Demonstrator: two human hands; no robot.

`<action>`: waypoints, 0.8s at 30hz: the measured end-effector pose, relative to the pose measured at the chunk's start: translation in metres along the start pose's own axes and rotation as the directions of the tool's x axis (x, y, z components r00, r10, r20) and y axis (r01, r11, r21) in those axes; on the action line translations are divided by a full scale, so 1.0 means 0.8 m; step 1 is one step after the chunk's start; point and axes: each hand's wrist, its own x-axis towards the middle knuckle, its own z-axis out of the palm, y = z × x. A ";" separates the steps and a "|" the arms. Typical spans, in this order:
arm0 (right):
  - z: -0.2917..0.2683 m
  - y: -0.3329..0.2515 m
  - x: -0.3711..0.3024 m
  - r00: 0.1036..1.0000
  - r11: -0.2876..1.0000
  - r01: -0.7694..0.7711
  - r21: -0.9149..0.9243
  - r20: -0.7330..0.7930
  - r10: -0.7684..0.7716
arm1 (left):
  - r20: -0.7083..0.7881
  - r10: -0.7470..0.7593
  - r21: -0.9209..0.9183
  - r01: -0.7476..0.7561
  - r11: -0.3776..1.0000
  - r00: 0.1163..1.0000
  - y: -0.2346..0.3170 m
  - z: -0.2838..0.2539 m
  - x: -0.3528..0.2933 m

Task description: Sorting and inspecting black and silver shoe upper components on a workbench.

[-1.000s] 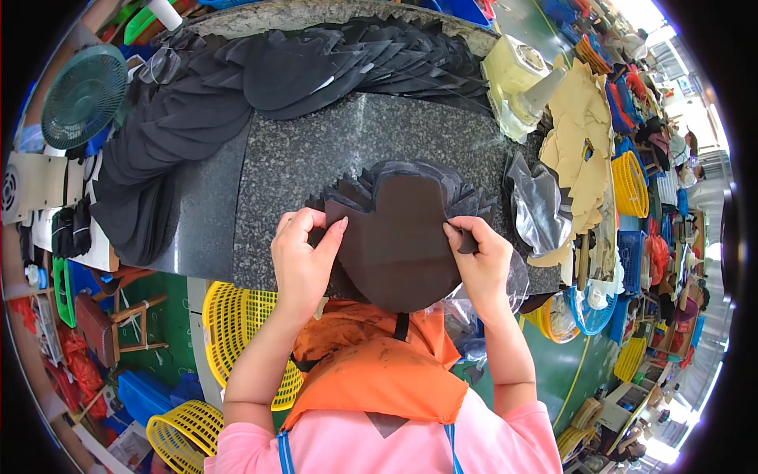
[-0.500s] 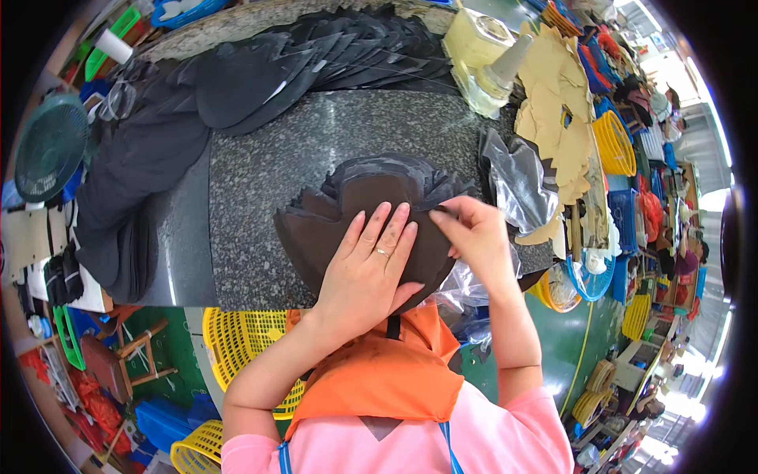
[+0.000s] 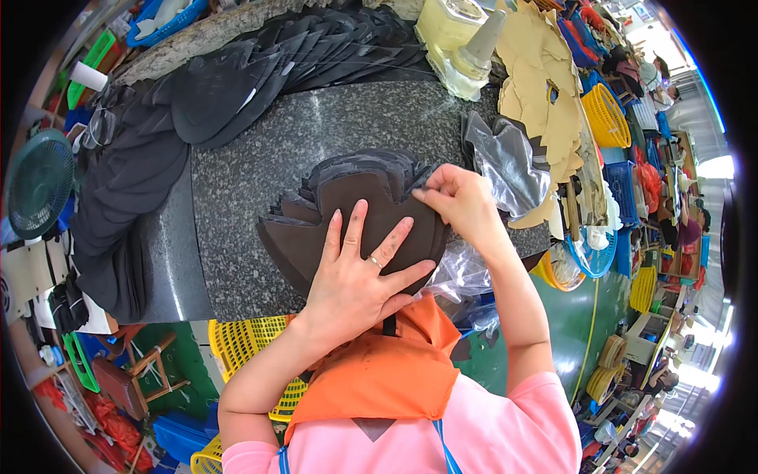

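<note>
Many dark pieces (image 3: 380,189) near tabletop (image 3: 237,261) front edge; left hand (image 3: 355,276) spread, right hand (image 3: 458,199) pinching rim; I fear tug skewing them.

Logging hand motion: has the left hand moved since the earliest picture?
Yes, the left hand has moved right, farther from the left edge of the speckled slab, and now lies spread on the dark pieces.

Bright, even light on the bench (image 3: 237,221). We note blown-out glare from two to four o'clock, pale sheen on the bench toward eleven, glints on the plastic bag (image 3: 513,175) at two. Left hand (image 3: 355,272) sharp; far clutter (image 3: 671,237) toward three soft. Edges bow; rim black.
</note>
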 end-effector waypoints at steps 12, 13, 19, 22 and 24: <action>0.008 -0.040 -0.044 0.622 0.634 0.739 -0.229 -0.131 -0.772 | -0.480 -0.145 -0.035 0.146 0.989 0.865 -0.013 -0.020 -0.040; 0.015 -0.048 -0.041 0.607 0.600 0.773 -0.204 -0.034 -0.794 | -0.465 -0.164 0.014 0.193 0.981 0.870 -0.017 -0.013 -0.038; 0.048 -0.042 -0.010 0.584 0.537 0.811 -0.231 0.342 -0.736 | -0.253 -0.257 0.053 0.279 0.959 0.933 -0.032 0.018 -0.044; 0.030 -0.026 -0.016 0.664 0.548 0.745 -0.380 0.348 -0.662 | -0.226 -0.297 0.026 0.310 0.950 0.928 -0.033 0.022 -0.048; 0.015 -0.008 -0.028 0.813 0.673 0.580 -0.458 0.276 -0.513 | -0.216 -0.298 -0.014 0.302 0.953 0.930 -0.032 0.020 -0.045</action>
